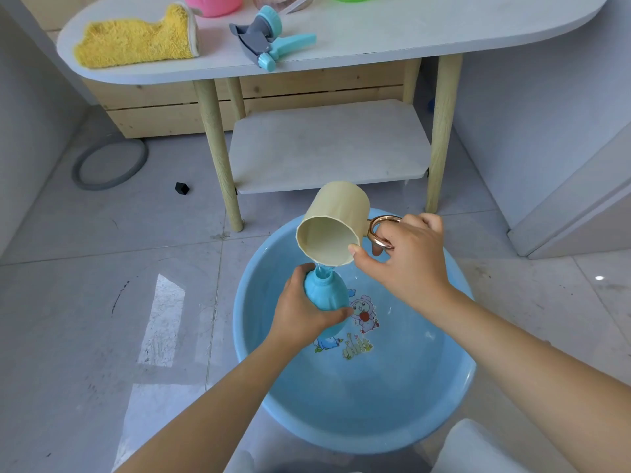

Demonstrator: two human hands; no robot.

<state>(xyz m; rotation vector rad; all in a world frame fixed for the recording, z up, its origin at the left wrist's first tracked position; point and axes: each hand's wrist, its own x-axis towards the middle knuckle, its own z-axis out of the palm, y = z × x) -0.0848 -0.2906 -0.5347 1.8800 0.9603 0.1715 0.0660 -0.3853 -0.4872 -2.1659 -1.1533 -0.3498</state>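
Head view is showing a blue basin (pixel 375 397) sitting on the floor just in front of the desk (pixel 375 35), below its front edge. The left hand (pixel 300 312) is gripping a small blue bottle (pixel 324 295), its fingers (pixel 341 314) curling round the rounded body and holding it with the open neck facing up, above the far-left part of the basin. The right hand (pixel 409 264) is holding a beige cup (pixel 336 220) by its gold handle (pixel 380 232), one finger hooking through the ring and the thumb pressing on the cup's rim. The cup is tilting down to the left, and a thin stream of water (pixel 321 268) is running from its lip into the bottle's neck. Water is lying in the basin over cartoon pictures printed on its bottom.

On the desk, a yellow cloth (pixel 136 39) is lying near the left end, and a teal and grey spray head (pixel 266 37) is lying on its side near the middle of the front edge. A pink container (pixel 213 3) is standing at the back edge, cut off by the frame. A lower shelf (pixel 327 148) is sitting between the desk's legs. A grey ring (pixel 109 165) and a small black block (pixel 182 188) are lying on the floor left of the legs
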